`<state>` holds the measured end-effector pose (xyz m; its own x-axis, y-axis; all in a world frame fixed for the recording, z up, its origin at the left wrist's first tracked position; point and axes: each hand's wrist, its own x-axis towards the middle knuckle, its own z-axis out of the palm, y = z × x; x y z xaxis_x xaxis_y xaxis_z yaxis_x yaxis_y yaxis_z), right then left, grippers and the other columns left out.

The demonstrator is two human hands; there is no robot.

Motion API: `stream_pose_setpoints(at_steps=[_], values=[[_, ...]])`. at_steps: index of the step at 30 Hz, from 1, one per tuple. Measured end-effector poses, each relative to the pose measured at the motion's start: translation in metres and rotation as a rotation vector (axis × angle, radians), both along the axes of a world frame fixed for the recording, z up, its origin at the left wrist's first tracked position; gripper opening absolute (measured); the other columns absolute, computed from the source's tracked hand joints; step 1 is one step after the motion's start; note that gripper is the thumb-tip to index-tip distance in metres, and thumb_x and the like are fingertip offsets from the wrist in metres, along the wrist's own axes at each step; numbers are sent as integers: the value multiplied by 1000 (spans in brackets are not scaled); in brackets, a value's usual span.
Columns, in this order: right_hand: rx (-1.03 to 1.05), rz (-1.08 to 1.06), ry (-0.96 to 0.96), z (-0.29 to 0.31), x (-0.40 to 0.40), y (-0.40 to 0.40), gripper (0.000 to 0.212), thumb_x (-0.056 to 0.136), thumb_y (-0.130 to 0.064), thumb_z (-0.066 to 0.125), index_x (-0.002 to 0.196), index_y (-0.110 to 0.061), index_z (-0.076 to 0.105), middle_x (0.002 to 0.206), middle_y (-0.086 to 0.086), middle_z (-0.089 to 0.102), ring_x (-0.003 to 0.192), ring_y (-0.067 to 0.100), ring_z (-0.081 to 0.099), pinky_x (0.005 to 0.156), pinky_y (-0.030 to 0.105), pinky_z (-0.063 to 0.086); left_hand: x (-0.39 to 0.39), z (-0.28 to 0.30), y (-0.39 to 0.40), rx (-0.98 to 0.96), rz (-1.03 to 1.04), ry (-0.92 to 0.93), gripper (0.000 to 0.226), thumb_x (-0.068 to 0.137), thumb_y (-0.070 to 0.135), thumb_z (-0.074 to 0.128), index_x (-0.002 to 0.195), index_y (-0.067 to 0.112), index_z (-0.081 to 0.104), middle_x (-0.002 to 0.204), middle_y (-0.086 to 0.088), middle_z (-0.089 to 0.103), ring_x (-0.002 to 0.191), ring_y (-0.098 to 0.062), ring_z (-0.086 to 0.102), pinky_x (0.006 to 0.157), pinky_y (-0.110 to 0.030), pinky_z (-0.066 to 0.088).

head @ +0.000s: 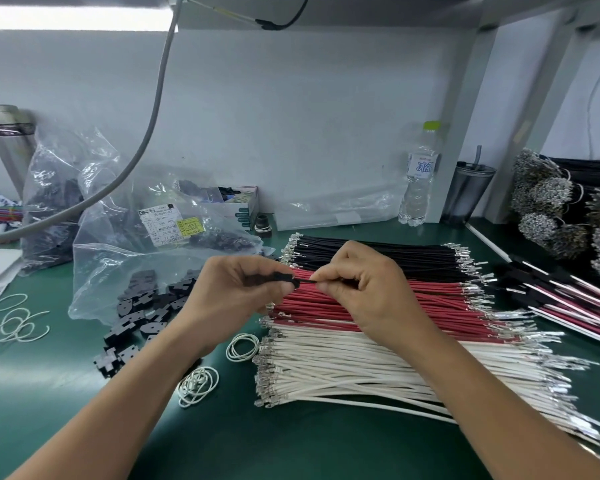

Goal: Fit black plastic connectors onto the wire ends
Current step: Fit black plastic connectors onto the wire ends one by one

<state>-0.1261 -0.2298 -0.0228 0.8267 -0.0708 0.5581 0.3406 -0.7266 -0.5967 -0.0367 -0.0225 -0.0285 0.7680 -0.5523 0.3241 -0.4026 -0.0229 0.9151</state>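
Note:
My left hand [236, 292] grips a black plastic connector [284, 277] between thumb and fingers. My right hand [364, 289] pinches a black wire [305, 281] whose end meets the connector; most of the wire is hidden inside my fist. Both hands hover above three flat rows of cut wires with metal terminals: black wires [378, 252] at the back, red wires [430, 308] in the middle, white wires [361, 368] nearest me. Loose black connectors [142, 313] lie in a heap to the left of my left hand.
Clear plastic bags [118, 216] of connectors stand at the back left on the green mat [291, 445]. White rubber bands [198, 382] lie near my left forearm. Finished wire sets [568, 303] lie at the right, with a water bottle [420, 174] and a tumbler [468, 192] behind.

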Motion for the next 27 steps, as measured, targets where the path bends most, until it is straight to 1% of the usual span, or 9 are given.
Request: stream_pose_setpoints(at_steps=[2, 5, 9, 16, 20, 23, 25, 26, 27], values=[[-8, -16, -7, -2, 1, 2, 10, 85, -20, 79, 93, -26, 80, 83, -14, 59, 81, 8, 60, 74, 27, 49, 0, -1, -1, -10, 30, -7, 20, 74, 29, 83, 94, 30, 83, 82, -7, 79, 69, -15, 72, 61, -20, 57], [-66, -96, -43, 0, 2, 4, 1, 86, -29, 77, 87, -29, 77, 83, -15, 59, 80, 6, 59, 73, 36, 51, 1, -2, -4, -2, 72, -19, 22, 71, 35, 83, 93, 32, 82, 82, -6, 79, 69, -16, 71, 62, -22, 58], [-155, -94, -99, 1, 2, 14, 7, 90, -24, 73, 85, -18, 74, 83, -11, 56, 79, 7, 56, 73, 38, 50, 2, -2, -2, -27, 51, -15, 22, 72, 33, 84, 94, 31, 83, 81, -8, 79, 70, -19, 72, 63, -23, 59], [-199, -80, -130, 1, 0, 15, 9, 92, -23, 72, 87, -15, 73, 84, -9, 57, 79, 10, 56, 72, 38, 50, -1, -2, -5, -18, 51, -61, 18, 75, 29, 83, 93, 31, 82, 80, -5, 79, 69, -18, 72, 63, -20, 56], [-218, -111, -139, -4, 2, 13, 9, 92, -26, 71, 88, -18, 72, 84, -13, 55, 79, 5, 53, 70, 34, 50, -1, -4, -7, -7, 46, -70, 15, 78, 26, 83, 93, 26, 82, 76, -5, 77, 65, -13, 69, 61, -18, 53], [-377, -287, -314, 0, 5, 9, 8, 90, -27, 72, 92, -20, 74, 91, -10, 59, 89, 8, 52, 73, 23, 46, 1, -5, -8, -33, 125, -19, 11, 83, 19, 82, 92, 25, 82, 74, -5, 77, 61, -12, 68, 56, -18, 53], [-459, -325, -409, 0, 8, 5, 7, 88, -23, 74, 93, -18, 75, 95, -6, 59, 92, 13, 51, 75, 22, 45, 5, -4, -5, -116, 232, 64, 11, 83, 15, 82, 91, 23, 82, 76, -4, 78, 60, -12, 70, 54, -19, 55], [-491, -303, -367, -2, 9, 4, 7, 88, -25, 75, 93, -19, 75, 94, -6, 58, 90, 12, 50, 73, 24, 47, 7, -3, -3, -156, 278, 107, 10, 83, 14, 83, 90, 22, 82, 78, -5, 79, 61, -13, 70, 54, -19, 56], [-518, -279, -257, -6, 10, 4, 10, 89, -31, 73, 94, -23, 75, 91, -9, 59, 88, 10, 50, 71, 25, 48, 8, -2, -1, -186, 308, 145, 9, 83, 14, 83, 89, 21, 82, 80, -6, 79, 61, -14, 70, 54, -20, 57]])
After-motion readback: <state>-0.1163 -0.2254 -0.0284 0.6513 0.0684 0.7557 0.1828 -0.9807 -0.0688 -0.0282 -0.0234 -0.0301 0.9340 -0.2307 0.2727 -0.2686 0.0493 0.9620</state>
